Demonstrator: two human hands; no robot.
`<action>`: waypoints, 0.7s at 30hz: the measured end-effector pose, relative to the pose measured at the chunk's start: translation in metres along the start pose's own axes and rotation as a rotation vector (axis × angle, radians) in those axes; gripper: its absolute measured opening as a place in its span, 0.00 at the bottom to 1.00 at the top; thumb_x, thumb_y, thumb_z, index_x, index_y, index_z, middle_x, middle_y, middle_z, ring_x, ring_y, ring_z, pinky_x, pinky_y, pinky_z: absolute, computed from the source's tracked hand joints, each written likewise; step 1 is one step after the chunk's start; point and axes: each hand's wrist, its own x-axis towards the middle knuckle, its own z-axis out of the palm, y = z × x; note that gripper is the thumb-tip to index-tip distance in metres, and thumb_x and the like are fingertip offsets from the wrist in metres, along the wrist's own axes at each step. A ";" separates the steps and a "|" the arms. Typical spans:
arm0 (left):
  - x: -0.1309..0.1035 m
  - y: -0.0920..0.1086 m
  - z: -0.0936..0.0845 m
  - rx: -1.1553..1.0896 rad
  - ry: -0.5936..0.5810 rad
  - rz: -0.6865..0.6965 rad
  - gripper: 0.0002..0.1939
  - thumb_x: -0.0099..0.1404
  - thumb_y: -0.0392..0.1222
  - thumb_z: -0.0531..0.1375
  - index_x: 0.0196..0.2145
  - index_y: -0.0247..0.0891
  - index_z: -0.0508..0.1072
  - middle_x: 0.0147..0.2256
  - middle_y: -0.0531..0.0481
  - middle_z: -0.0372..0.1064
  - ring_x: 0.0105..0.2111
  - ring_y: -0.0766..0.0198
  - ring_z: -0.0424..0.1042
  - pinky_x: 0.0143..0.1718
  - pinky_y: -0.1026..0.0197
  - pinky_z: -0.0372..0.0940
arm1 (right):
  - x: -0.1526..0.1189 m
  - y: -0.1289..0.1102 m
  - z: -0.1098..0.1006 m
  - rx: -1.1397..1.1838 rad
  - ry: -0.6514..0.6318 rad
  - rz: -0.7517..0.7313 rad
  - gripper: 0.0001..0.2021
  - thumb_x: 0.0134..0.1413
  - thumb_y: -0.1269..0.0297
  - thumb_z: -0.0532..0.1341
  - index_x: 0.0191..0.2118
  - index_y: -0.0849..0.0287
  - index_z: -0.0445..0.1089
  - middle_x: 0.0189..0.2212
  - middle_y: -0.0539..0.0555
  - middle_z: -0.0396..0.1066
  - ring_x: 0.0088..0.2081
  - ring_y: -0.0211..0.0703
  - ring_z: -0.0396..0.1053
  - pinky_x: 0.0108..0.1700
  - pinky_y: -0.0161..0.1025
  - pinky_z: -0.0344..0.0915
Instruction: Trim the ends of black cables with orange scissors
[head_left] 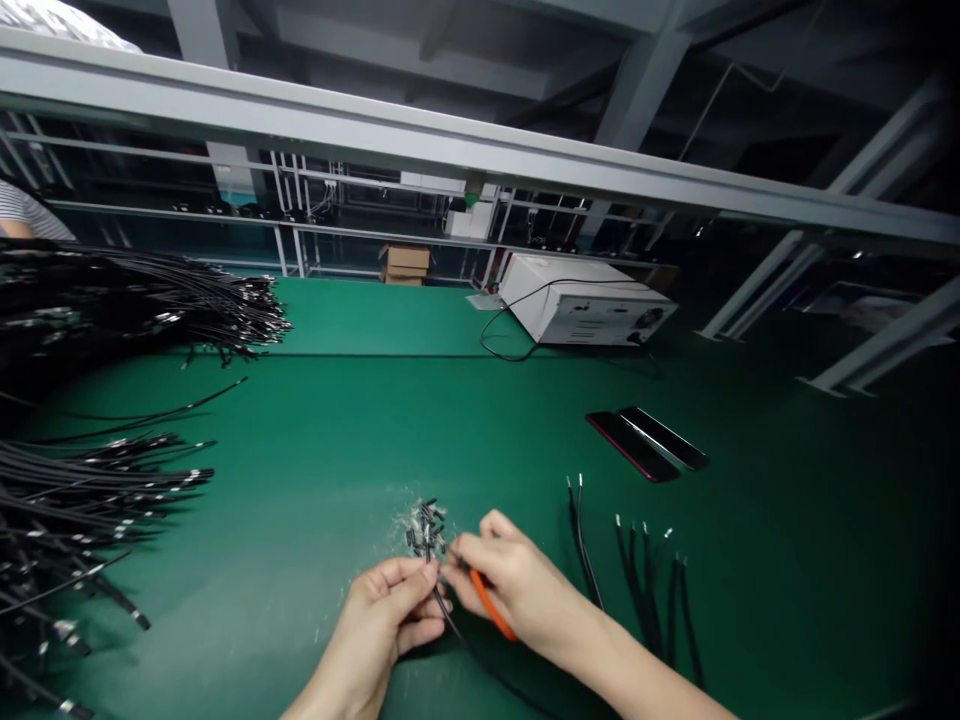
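My left hand (394, 615) pinches a black cable (459, 636) between thumb and fingertips, near the cable's end. From there the cable runs down to the right, below my right wrist. My right hand (510, 575) is closed around orange-handled pliers (491, 606); their jaws are mostly hidden by the fingers, close to the cable end. Just beyond both hands lies a small pile of black cut-off pieces (426, 525) mixed with pale, hair-like strands. The fingertips of the two hands are almost touching.
Thick bundles of black cables (112, 490) cover the left of the green table (337, 420). Several cables with bared ends (649, 590) lie right of my right arm. Two phones (634, 445) and a white box-shaped device (589, 300) with a lead stand farther back.
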 end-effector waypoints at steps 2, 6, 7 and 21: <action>0.001 0.000 -0.002 -0.011 -0.012 -0.018 0.30 0.53 0.48 0.69 0.42 0.22 0.63 0.36 0.38 0.58 0.30 0.67 0.61 0.30 0.71 0.65 | -0.005 0.002 -0.005 -0.081 -0.063 0.192 0.13 0.54 0.58 0.53 0.28 0.64 0.54 0.20 0.48 0.57 0.25 0.35 0.45 0.34 0.34 0.43; 0.002 -0.001 -0.001 -0.049 -0.009 -0.050 0.28 0.55 0.45 0.69 0.43 0.21 0.63 0.37 0.37 0.58 0.29 0.67 0.62 0.29 0.71 0.65 | -0.014 0.004 -0.005 -0.229 -0.142 0.294 0.19 0.50 0.47 0.53 0.34 0.61 0.57 0.28 0.50 0.59 0.29 0.38 0.52 0.37 0.38 0.43; 0.002 -0.002 -0.001 -0.054 -0.016 -0.052 0.27 0.55 0.44 0.68 0.43 0.21 0.63 0.37 0.36 0.58 0.29 0.67 0.62 0.29 0.71 0.65 | -0.015 0.003 -0.003 -0.257 -0.148 0.288 0.20 0.49 0.46 0.52 0.35 0.61 0.58 0.29 0.51 0.59 0.31 0.39 0.54 0.38 0.39 0.43; -0.002 0.000 -0.001 0.044 -0.074 0.001 0.26 0.56 0.48 0.67 0.40 0.21 0.64 0.33 0.39 0.58 0.27 0.70 0.60 0.29 0.72 0.64 | -0.005 0.002 0.014 -0.534 -0.122 0.149 0.14 0.46 0.54 0.59 0.29 0.61 0.60 0.18 0.49 0.60 0.20 0.41 0.57 0.34 0.38 0.43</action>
